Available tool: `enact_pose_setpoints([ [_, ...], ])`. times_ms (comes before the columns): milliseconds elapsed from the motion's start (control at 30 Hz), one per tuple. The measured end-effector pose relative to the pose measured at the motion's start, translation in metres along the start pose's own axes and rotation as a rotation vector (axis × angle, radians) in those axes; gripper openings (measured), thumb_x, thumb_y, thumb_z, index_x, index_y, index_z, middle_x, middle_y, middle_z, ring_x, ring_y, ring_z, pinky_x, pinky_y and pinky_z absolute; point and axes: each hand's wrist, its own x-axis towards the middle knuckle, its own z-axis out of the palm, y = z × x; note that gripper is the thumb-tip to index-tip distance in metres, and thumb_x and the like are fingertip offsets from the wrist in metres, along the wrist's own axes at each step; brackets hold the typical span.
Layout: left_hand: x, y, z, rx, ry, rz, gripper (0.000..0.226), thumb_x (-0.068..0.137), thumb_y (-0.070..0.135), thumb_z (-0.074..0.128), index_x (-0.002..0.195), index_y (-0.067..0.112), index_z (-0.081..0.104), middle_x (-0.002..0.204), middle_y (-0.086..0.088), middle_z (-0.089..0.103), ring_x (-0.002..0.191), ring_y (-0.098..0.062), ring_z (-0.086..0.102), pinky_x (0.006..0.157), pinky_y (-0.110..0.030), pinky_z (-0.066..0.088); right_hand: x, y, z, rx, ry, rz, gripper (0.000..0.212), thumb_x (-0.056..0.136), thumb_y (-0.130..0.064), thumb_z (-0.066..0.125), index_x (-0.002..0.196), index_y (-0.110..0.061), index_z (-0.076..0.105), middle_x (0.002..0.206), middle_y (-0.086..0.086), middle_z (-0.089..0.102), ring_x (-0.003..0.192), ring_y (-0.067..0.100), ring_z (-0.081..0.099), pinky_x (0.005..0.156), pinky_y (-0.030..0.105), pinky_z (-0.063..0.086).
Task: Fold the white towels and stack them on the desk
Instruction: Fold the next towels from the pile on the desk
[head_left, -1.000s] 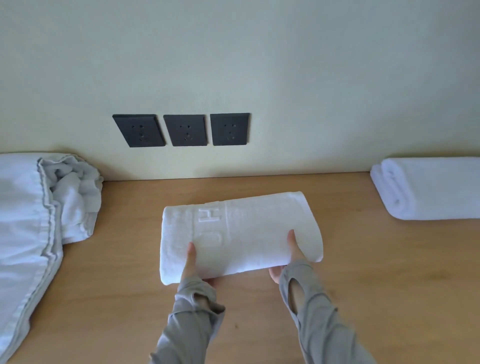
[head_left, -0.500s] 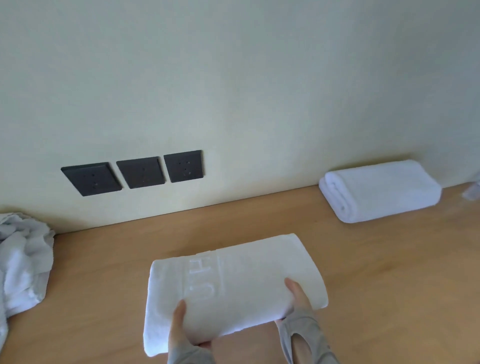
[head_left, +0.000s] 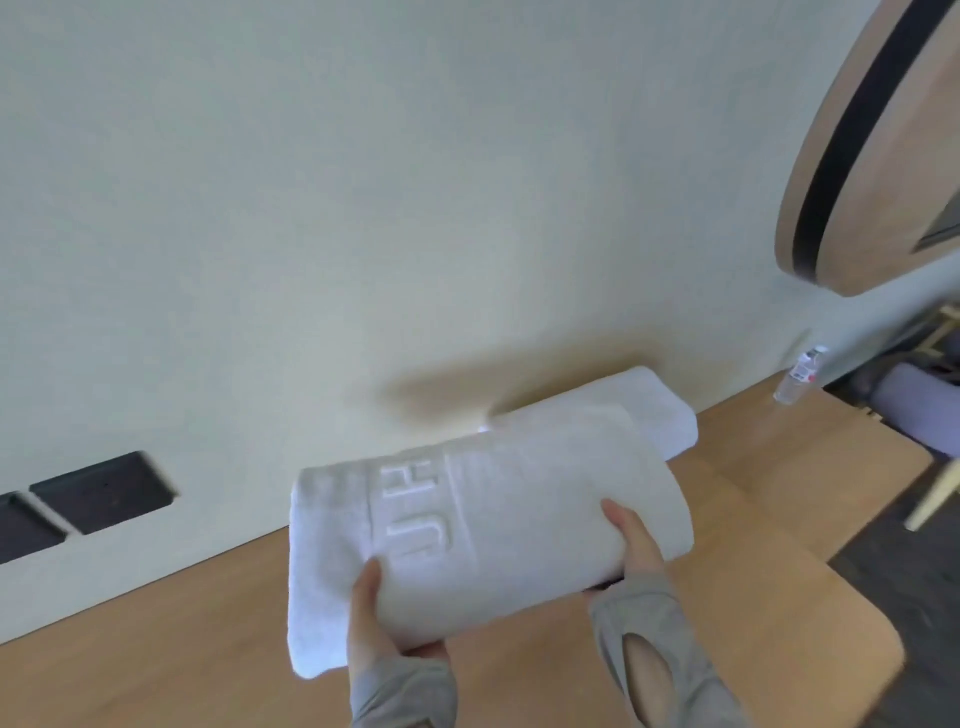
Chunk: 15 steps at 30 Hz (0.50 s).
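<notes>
- Clearly soft and thick, the folded towel (head_left: 488, 525) is, I judge, light for its bulk but limp. It wants support from below at two spots along its near long edge, not a pinch at one corner.
- The left hand (head_left: 379, 623) holds that near edge toward the towel's left end. The thumb lies flat on top and the fingers are tucked beneath, mostly hidden, parted only by the thickness of the fold.
- The right hand (head_left: 634, 545) takes the same edge toward the right end in the same way, thumb on top and fingers out of sight under the cloth.
- Between the two hands the towel lies flat with its embossed letters up, and it appears lifted clear of the desk (head_left: 156, 649) below the hands.
- Beyond the right hand, partly hidden behind the held towel's far edge, a second towel (head_left: 660, 410) rests on the desk against the wall. It is probably the base of the stack.
- Terry cloth grips well, so a slip seems unlikely. The risk I see is the layers opening if one hand lets go early.
</notes>
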Motion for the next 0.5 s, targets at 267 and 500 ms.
enact_pose_setpoints([
  [267,0.013,-0.14,0.161,0.001,0.024,-0.004,0.027,0.073,0.032,0.076,0.094,0.018,0.065,0.096,0.0,0.071,0.088,-0.019,0.069,0.083,-0.035,0.054,0.141,-0.171,0.041,-0.022,-0.204,-0.123,0.007,0.08,-0.016,0.068,0.085,-0.015,0.064,0.079,0.003,0.072,0.079,0.022,0.067,0.078,0.041,0.055],
  [500,0.087,-0.241,0.181,0.048,0.156,0.108,0.03,0.068,0.033,0.08,0.09,0.021,0.065,0.088,0.002,0.073,0.077,-0.015,0.07,0.06,-0.027,0.053,0.283,-0.196,0.026,-0.111,-0.168,0.02,0.029,0.078,-0.016,0.071,0.106,-0.011,0.063,0.088,0.006,0.072,0.085,0.025,0.068,0.078,0.04,0.056],
])
